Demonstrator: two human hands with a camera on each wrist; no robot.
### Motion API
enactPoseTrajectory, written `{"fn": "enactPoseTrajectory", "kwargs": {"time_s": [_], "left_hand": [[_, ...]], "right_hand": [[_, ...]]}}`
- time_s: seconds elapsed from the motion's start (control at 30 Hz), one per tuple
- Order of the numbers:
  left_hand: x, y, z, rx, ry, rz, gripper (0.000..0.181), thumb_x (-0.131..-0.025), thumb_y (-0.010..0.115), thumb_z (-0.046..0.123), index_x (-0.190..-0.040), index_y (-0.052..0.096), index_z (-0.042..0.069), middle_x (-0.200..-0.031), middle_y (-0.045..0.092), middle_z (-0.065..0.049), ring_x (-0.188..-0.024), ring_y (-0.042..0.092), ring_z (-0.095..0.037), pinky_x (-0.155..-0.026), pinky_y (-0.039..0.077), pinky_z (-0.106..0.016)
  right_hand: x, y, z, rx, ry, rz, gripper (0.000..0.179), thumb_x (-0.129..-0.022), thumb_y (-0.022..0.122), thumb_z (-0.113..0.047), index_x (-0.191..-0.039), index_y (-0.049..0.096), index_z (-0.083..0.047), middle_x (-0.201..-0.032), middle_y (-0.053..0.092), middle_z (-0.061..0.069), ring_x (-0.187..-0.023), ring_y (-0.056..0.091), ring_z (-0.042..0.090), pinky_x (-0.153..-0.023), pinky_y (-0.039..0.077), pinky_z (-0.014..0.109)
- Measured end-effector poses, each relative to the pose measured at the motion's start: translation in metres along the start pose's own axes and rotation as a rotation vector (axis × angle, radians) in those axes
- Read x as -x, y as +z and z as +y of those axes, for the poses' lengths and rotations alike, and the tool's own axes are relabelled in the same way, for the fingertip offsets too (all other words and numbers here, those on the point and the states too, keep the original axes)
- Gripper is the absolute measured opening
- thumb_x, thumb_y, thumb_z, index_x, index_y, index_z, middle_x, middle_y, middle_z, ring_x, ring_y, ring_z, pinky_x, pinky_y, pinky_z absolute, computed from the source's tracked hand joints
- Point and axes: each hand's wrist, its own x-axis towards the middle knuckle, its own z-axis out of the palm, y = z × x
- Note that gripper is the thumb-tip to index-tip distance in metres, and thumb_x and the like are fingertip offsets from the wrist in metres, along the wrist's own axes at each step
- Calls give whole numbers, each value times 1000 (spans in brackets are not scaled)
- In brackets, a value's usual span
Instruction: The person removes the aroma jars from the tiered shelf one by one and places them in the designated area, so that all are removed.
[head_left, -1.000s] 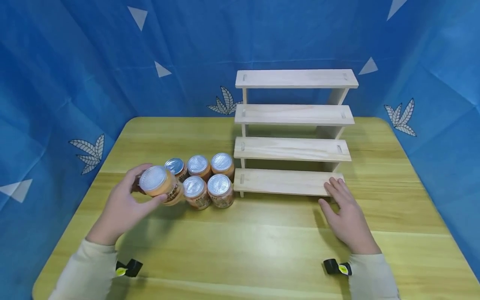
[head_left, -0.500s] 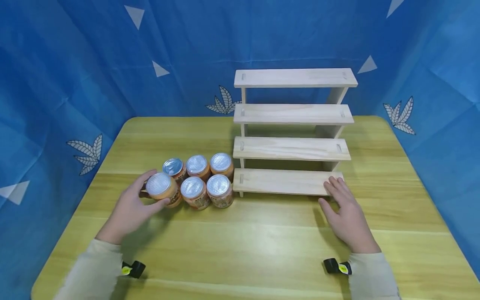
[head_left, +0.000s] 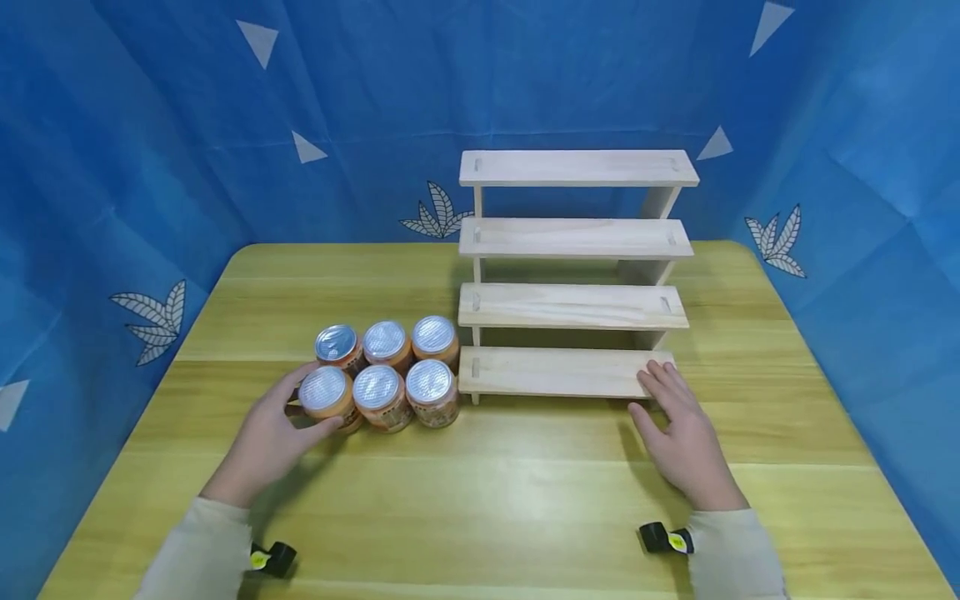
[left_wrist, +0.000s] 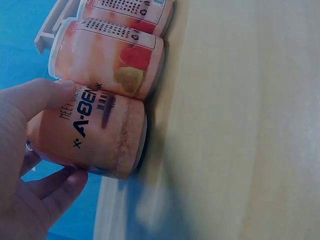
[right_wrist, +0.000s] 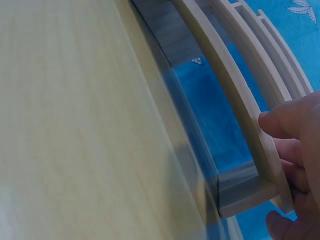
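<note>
My left hand (head_left: 273, 433) holds an orange-labelled can (head_left: 327, 393) with a silvery ridged lid, thumb on its near side and fingers round its far left. In the left wrist view this can (left_wrist: 92, 135) shows dark lettering and stands upright on the table. Right beside it are a second can (head_left: 381, 400) and a third can (head_left: 431, 392), making the front row. My right hand (head_left: 686, 442) rests its fingers on the right end of the lowest shelf (head_left: 555, 372), thumb by its front edge. The right wrist view shows the thumb (right_wrist: 282, 122) against the board.
Behind the front row stand a blue-tinted-lid can (head_left: 336, 343) and two paler-lidded cans, the right one (head_left: 433, 335) close to the rack. The pale wooden rack rises in steps to its top shelf (head_left: 577, 168). Blue patterned cloth (head_left: 375, 92) surrounds the wooden table (head_left: 487, 517).
My left hand has brought the tilted can rightward and down to an upright stance at the left end of the front row. The right hand stays on the shelf; the head view shifts slightly.
</note>
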Motion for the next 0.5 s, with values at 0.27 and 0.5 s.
{"fn": "enactPoseTrajectory", "kwargs": {"time_s": [0.27,0.5], "left_hand": [[-8,13,9,9,72,31,78,-86,83,23,-150,42,6,-139,52,-14,-117,55,-28,-84,51,-20],[-25,12,25,1,128,-2,76,-93,74,35,-155,37,9,-152,39,-16,-132,45,-35,-103,43,-55]], "right_hand": [[3,-11,13,4,8,43,53,-103,60,-26,-148,48,0,-159,35,18,-152,20,34,-120,18,57],[14,-14,19,-2,69,90,54,-103,59,-26,-149,46,0,-159,35,18,-153,18,33,-121,16,55]]}}
